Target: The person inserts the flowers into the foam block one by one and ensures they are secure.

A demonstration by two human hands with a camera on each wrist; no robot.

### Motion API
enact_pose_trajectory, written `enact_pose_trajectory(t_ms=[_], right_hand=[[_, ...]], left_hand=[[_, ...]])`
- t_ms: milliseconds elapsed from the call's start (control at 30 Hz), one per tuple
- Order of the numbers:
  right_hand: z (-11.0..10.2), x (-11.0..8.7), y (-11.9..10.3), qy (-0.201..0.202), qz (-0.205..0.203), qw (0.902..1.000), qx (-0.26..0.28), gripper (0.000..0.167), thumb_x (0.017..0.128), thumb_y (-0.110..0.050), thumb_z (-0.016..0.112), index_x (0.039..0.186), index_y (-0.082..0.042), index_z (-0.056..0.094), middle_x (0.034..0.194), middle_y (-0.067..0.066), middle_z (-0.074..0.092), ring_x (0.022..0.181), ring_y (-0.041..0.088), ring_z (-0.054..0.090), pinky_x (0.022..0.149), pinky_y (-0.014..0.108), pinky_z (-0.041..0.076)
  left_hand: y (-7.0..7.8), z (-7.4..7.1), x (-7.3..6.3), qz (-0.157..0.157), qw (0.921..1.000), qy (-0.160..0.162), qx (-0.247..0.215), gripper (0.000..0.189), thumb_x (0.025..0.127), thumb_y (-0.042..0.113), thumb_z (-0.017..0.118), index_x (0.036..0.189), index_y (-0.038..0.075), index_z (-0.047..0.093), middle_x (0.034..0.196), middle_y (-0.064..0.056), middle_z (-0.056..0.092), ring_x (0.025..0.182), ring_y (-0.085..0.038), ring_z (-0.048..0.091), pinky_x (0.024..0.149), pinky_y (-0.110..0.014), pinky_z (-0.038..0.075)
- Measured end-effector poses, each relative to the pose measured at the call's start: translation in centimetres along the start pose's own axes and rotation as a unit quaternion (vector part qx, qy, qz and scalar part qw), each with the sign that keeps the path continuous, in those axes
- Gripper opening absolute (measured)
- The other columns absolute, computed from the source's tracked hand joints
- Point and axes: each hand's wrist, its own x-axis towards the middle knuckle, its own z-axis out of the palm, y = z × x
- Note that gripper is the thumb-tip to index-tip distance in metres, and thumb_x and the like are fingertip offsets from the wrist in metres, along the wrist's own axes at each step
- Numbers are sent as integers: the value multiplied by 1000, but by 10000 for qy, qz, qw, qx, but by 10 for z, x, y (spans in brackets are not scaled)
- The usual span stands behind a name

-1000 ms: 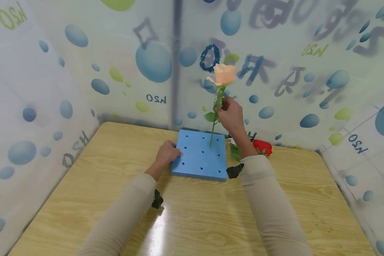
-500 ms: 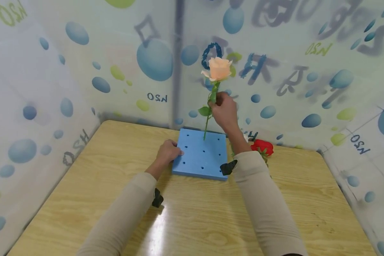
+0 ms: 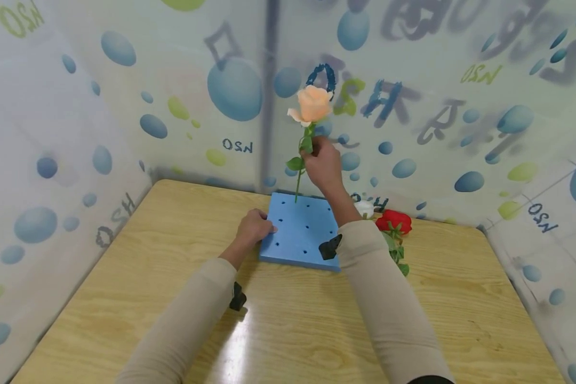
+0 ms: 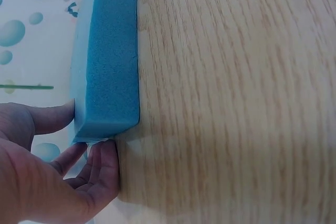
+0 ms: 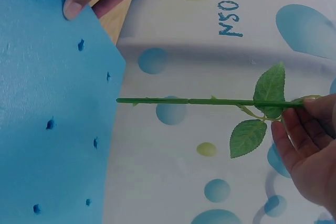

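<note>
My right hand pinches the stem of a peach artificial rose below its bloom. The rose stands nearly upright over the far part of a blue foam board with several small holes. In the right wrist view the bare green stem ends near the board's edge, apart from the holes. My left hand holds the board's left side. The left wrist view has the thumb on the board's top face and the fingers curled against its side.
To the right of the board, partly behind my right forearm, lie a red rose and a white rose with green leaves. The board rests on a wooden table. Patterned walls rise at its back and sides.
My right hand has carried the peach rose leftward and toward the back of the board, uncovering more of the red and white roses. My left hand has stayed on the board's side.
</note>
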Motion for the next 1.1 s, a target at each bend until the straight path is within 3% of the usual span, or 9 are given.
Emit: enact_pose_trajectory(t_ms=[833,1100], right_hand=[[31,-1,3,-45,-223,9997,81,26,96,-17,60,118,-4,60,109,12,67,98,24,64,82,37,53],[36,-1,2,-120,-120,9998,-49,27,96,-18,59,119,-4,60,110,12,67,99,24,64,82,37,53]], left_hand=[[1,-3,-2,-65,10000,26,30,44,87,16,67,127,1,53,125,-17,58,102,-29,55,83,-37,48],[2,-1,-1,-75,10000,3,-53,43,87,15,67,126,1,53,122,-16,59,100,-28,56,78,-35,48]])
